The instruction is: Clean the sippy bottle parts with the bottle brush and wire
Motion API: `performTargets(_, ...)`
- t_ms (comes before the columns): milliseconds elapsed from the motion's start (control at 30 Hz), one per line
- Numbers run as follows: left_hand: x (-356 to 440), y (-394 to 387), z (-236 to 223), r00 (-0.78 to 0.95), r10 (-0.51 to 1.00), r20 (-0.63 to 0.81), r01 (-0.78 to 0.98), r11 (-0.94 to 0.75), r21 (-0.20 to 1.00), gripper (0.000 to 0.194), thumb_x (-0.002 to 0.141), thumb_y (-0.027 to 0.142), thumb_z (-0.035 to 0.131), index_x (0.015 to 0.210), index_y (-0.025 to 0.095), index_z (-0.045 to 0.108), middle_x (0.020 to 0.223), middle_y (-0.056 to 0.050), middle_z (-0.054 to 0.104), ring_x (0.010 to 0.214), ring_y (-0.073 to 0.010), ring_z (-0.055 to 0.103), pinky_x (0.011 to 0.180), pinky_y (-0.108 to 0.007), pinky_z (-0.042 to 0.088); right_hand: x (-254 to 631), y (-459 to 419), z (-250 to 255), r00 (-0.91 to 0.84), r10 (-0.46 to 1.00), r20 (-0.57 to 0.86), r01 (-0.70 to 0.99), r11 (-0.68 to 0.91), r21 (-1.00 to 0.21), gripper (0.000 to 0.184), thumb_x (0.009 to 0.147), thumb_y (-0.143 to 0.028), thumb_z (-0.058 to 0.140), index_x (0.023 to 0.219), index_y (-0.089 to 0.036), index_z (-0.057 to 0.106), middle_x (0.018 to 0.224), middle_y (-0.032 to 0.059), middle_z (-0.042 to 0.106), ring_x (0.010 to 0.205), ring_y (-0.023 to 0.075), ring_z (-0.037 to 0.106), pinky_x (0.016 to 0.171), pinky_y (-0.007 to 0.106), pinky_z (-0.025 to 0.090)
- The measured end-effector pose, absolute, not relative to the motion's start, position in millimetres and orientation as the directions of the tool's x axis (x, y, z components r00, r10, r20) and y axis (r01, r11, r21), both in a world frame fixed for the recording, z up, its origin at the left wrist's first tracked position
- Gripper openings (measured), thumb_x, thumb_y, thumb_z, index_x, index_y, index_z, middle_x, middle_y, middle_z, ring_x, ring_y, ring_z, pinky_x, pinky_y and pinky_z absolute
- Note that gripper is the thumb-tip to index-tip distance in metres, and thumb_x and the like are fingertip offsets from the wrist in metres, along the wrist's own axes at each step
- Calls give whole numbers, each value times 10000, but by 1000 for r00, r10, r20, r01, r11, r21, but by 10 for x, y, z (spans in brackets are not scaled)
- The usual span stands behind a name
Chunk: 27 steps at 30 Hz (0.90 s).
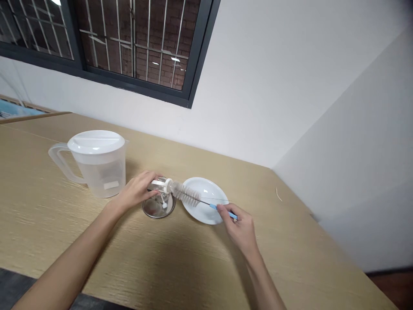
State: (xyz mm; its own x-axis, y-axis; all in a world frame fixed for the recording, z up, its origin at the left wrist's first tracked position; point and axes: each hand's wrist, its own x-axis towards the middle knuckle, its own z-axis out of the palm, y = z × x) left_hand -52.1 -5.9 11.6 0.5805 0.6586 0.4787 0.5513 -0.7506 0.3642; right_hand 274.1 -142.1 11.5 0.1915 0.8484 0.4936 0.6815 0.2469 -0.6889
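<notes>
Clear btl point(155, 185), lying on its side over a round metal dish point(154, 211) mid-table, mouth to the R, w/ a white ring point(168, 185) at the neck; whether it rests on the dish or is held just above, can't tell. L hand point(138, 188) grips it from the far end, thumb below, fingers bent over the top. A small white knob point(164, 205) hangs below the neck. Pale brush point(187, 193) has its tip at the mouth; can't tell if any bristles are inside. R hand point(240, 224) pinches its blue handle point(213, 206) b/w thumb & forefinger, other fingers curled in. To do this well, I'd judge: keep wire & neck in one line, push w/ a slow twist so bristles fold rather than jam, & hold the btl firm w/o squeezing; gripping nearer the wire would steady the tip, & the knob should stay clear. Just R of the dish, below the brush, is a white plate point(206, 218). L of the hands stands a lidded jug point(102, 172), handle to the L. All on a wood-look table point(135, 262); white wall point(258, 86) & barred window point(190, 82) behind.
</notes>
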Motion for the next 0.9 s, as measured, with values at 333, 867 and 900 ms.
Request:
performTargets(333,-519,-32,85,576,621,532,500,-782,371,338,915,459,550,1173,241,554,1185,-73,629,1096,-249,575,902,-365,472,2807,-1409,87,98,805,585,718,350,-602,225,892,-391,612,817,-189,678,723,17,648,618,136,572,558,237,451)
performTargets(867,-518,12,54,562,590,579,516,-798,311,312,930,361,535,1212,228,534,1218,-82,625,1143,-250,549,930,-386,469,2806,-1403,99,278,876,393,480,228,-847,339,876,-492,615,815,-166,684,504,-37,501,429,93,419,406,214,335)
performTargets(900,-520,15,51,562,591,579,518,-797,310,321,927,367,539,1216,228,534,1220,-82,626,1144,-252,549,932,-387,471,2803,-1398,102,295,884,363,446,209,-870,361,873,-511,612,795,-163,676,471,-50,460,407,87,388,394,212,312)
